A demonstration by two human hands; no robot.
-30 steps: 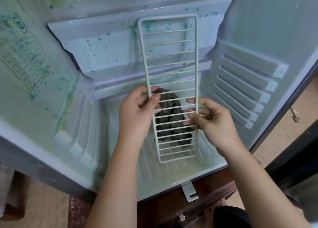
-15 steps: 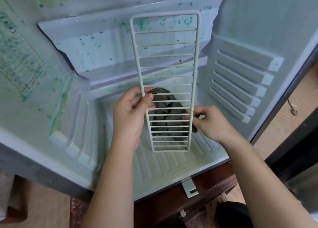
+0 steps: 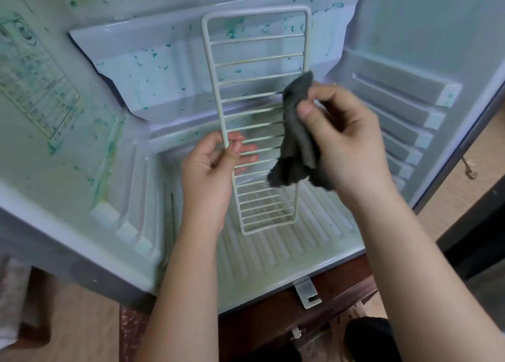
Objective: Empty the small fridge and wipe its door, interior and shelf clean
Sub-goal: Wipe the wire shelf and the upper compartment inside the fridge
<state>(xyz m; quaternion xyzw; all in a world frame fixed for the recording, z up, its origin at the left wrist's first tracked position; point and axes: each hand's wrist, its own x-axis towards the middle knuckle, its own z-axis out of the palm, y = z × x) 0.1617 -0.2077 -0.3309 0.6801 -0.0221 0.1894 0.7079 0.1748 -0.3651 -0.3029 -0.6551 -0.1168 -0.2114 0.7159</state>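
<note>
- One open fridge (image 3: 273, 258), white interior flecked green.
- One white wire shelf (image 3: 257, 88), held upright inside it.
- Left grip (image 3: 210, 176) pinches the shelf's left rail; right grip (image 3: 347, 143) clutches one dark cloth (image 3: 297, 148) at its right rail.

Wooden floor (image 3: 82, 329), dark wood stand (image 3: 259, 323)

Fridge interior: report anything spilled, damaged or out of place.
Green splatter dots the back panel and streaks the left wall. The wire shelf is off its rails, gripped by the left hand; the right hand pinches a dark cloth against it.
</note>
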